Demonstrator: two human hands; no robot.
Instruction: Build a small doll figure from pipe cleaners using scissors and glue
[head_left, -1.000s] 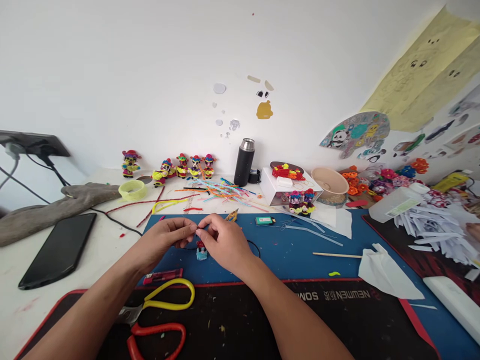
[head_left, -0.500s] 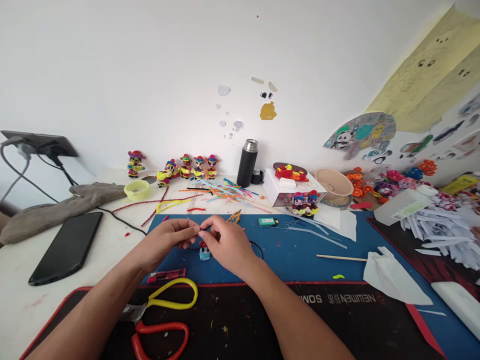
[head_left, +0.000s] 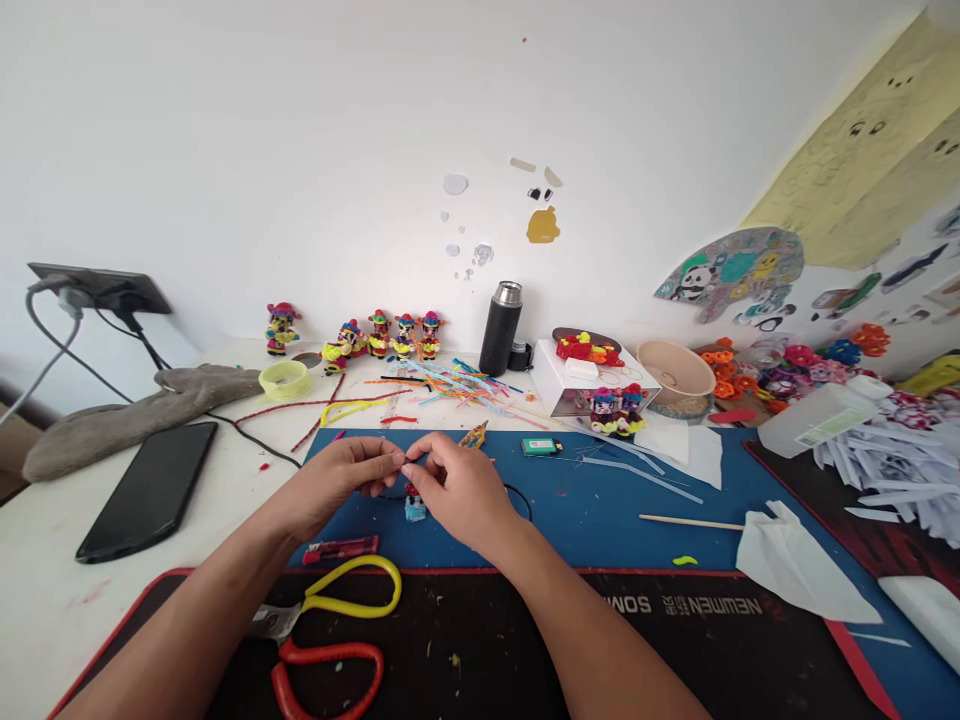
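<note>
Head view, only camera: both bare hands meet over the blue mat (head_left: 585, 535). Left hand (head_left: 365, 467): thumb and forefinger drawn into a narrow pinch, tips at or very near those of the right hand (head_left: 459, 487), whose thumb and curled forefinger are likewise pinched. Whether a small piece sits between the tips cannot be told; the fingers cover it. Nearest distinct item: a small red-and-blue figure (head_left: 415, 508), on the mat just below the meeting fingertips, beside the right thumb, partly hidden by that hand; contact with it unclear. Handling estimate: light, probably soft or modelled, so easily dented; small raised parts on the red top look fragile. Best hold, in my judgement: light fingertip pressure on both sides of the pale-blue lower block, keeping off the top. Slipperiness not determinable. Nearby: red-and-yellow-handled scissors (head_left: 352, 586) on the dark mat (head_left: 450, 645), a pink tool (head_left: 341, 550) left of the figure.
</note>
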